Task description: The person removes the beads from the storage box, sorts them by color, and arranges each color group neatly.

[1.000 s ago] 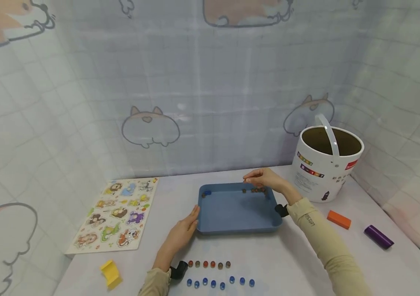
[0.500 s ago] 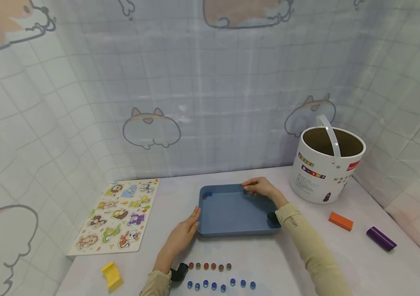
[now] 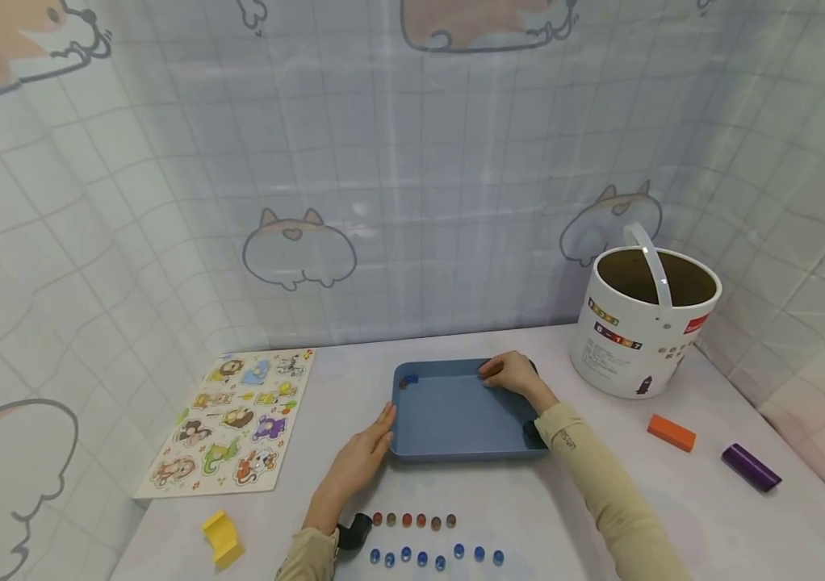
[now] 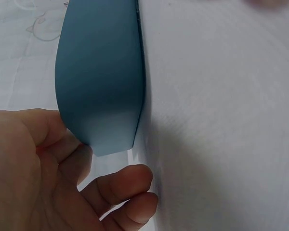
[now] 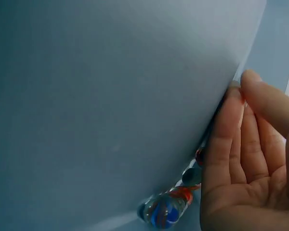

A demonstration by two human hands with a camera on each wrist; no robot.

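In the head view a blue-grey tray (image 3: pixel 463 420) lies on the table. My left hand (image 3: pixel 358 460) rests against its left side wall; the left wrist view shows fingers touching the tray corner (image 4: pixel 106 106) and the others loosely bent. Inside the tray's back right part is my right hand (image 3: pixel 517 375). Its thumb and index finger pinch what looks like a clear glass marble (image 5: pixel 235 84), mostly hidden, by the tray wall. Under that hand sit more glass marbles, including one with blue swirls (image 5: pixel 164 215). A few marbles (image 3: pixel 408 380) lie in the back left corner.
Red and brown marbles (image 3: pixel 407 520) form a row in front of the tray, with blue marbles (image 3: pixel 422 558) nearer me. Around are an animal puzzle board (image 3: pixel 231 420), a yellow block (image 3: pixel 223 539), a white bucket (image 3: pixel 626 347), an orange block (image 3: pixel 671 432) and a purple block (image 3: pixel 750 467).
My right hand has come down from above the tray's back rim into the tray, and now covers the marbles at the back right. The left hand has stayed against the tray's side.
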